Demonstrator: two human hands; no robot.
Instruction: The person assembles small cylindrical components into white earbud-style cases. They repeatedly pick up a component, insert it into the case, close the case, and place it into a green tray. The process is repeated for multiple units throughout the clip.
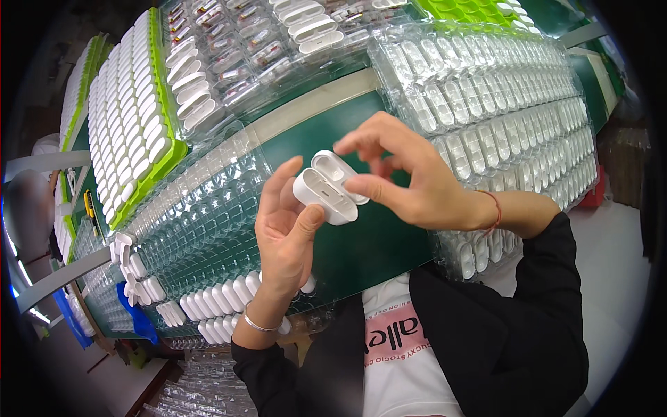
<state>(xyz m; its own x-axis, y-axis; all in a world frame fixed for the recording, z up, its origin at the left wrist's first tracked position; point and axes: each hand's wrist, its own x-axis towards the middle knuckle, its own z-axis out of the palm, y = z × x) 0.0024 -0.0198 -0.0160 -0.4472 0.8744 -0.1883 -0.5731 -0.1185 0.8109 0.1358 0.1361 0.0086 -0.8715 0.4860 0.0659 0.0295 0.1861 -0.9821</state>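
A small white case (326, 193) tilts in our left hand (281, 233), its rounded oblong body glossy, its hinged lid (335, 169) swung back toward our right hand (413, 182). Hollows show inside the lid, and a small dark slot marks the inside of the body. Beneath both hands lies a green tabletop (389, 247). Beyond and to the right of our right hand, clear trays (390, 87) hold rows of white shells. Left of our left hand spreads a clear plastic sheet of moulded hollows (201, 187), and past it a bright green tray (175, 151) carries ranks of white pieces. More white pieces (215, 302) stand in rows beside our left wrist, some hidden behind the forearm. Our left thumb covers part of the body, and our right thumb overlaps the lid's edge. Our left hand pinches the case between thumb and fingers. Our right hand is half open, thumb and forefinger parted around the lid's side; we cannot tell whether the thumb touches it. A red cord (497, 208) rings our right wrist, a silver bangle (258, 324) our left.
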